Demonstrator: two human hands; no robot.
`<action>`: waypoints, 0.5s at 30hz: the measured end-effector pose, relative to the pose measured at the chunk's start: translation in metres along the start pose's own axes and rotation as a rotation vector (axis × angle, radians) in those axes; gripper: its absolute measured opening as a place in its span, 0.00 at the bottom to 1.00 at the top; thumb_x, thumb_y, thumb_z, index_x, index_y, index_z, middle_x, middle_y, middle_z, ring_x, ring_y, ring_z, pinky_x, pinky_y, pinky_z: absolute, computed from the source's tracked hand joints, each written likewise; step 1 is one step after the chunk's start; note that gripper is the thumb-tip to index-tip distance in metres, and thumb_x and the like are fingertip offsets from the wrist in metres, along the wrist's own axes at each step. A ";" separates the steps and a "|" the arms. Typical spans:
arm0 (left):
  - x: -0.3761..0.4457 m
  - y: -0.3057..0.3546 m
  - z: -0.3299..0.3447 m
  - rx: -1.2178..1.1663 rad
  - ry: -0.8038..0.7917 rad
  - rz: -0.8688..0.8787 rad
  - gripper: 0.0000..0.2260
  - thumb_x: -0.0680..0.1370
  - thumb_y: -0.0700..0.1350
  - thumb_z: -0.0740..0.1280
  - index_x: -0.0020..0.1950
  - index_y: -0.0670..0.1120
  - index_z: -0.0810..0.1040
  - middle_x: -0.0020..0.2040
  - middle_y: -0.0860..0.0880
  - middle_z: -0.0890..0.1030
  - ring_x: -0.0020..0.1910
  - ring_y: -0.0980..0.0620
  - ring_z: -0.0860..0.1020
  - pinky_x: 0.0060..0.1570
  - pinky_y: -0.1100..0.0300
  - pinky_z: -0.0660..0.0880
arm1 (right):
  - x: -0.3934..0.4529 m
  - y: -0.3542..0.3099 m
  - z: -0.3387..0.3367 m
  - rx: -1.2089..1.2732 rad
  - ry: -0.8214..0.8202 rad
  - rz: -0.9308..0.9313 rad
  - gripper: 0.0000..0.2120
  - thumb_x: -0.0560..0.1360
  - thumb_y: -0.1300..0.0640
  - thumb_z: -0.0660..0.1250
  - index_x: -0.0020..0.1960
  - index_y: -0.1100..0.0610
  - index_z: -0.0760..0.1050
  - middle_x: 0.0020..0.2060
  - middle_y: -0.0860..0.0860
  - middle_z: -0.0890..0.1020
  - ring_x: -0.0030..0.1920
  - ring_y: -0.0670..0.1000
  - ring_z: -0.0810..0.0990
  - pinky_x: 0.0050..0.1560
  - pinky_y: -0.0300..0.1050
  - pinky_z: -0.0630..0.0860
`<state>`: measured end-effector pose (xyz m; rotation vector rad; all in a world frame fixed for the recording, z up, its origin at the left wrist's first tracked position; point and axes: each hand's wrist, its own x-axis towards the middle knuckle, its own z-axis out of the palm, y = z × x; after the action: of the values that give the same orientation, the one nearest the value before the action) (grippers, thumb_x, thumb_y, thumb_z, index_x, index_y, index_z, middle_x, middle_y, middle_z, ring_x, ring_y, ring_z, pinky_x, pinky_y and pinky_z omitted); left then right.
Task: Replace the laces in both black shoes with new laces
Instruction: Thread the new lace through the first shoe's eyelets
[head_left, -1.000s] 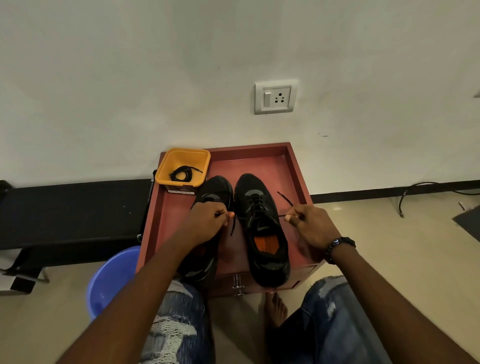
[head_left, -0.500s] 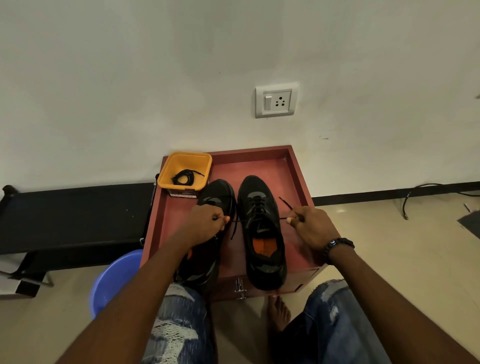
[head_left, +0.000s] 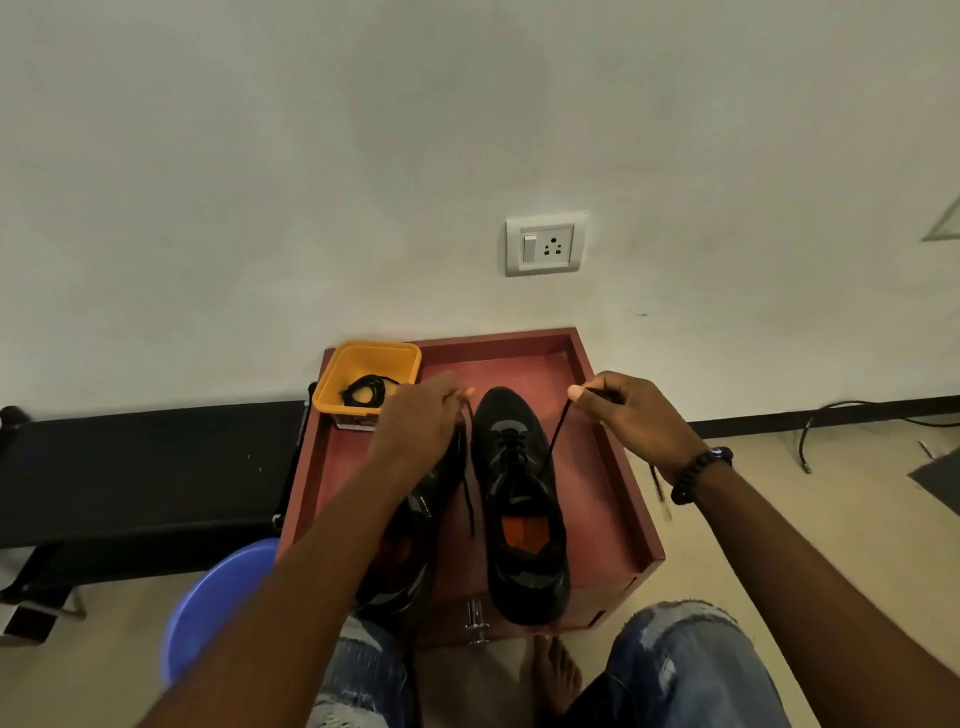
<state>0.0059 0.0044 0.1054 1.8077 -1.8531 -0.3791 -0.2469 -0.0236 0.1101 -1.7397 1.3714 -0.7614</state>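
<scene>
Both hands (head_left: 421, 421) (head_left: 631, 418) pinch lace (head_left: 555, 436) ends above the right shoe (head_left: 522, 499); no writing legible.

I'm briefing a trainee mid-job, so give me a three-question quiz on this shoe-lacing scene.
1. True or false: both hands pinch ends of the lace of the right-side shoe.
2. The yellow tub holds: A) a coiled black lace B) scissors C) nothing.
3. What does the left forearm partly hide?

Key: 1 true: left hand, right hand. 2 A, coiled lace. 3 The left-side shoe.
</scene>
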 end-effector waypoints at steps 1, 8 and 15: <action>0.005 0.006 0.007 -0.091 -0.017 0.007 0.07 0.83 0.45 0.61 0.49 0.47 0.77 0.40 0.48 0.82 0.37 0.51 0.79 0.40 0.55 0.76 | 0.006 -0.007 -0.002 -0.076 -0.001 -0.042 0.12 0.79 0.47 0.66 0.48 0.55 0.79 0.41 0.46 0.80 0.43 0.44 0.78 0.47 0.40 0.72; 0.031 0.047 0.014 -0.520 -0.468 0.058 0.07 0.78 0.40 0.70 0.55 0.47 0.82 0.47 0.52 0.83 0.42 0.62 0.79 0.43 0.68 0.74 | 0.044 -0.064 -0.010 -0.473 -0.246 -0.252 0.10 0.80 0.47 0.65 0.43 0.50 0.77 0.39 0.45 0.81 0.39 0.44 0.76 0.39 0.37 0.68; 0.029 0.036 0.005 -0.674 -0.625 -0.014 0.11 0.84 0.42 0.59 0.59 0.37 0.77 0.52 0.37 0.83 0.44 0.53 0.82 0.44 0.60 0.77 | 0.045 -0.072 0.016 0.385 -0.259 0.154 0.31 0.81 0.34 0.49 0.56 0.55 0.81 0.47 0.51 0.85 0.50 0.51 0.84 0.55 0.47 0.78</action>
<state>-0.0261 -0.0224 0.1251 1.3015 -1.7527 -1.5062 -0.1867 -0.0557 0.1627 -1.3609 1.0862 -0.6393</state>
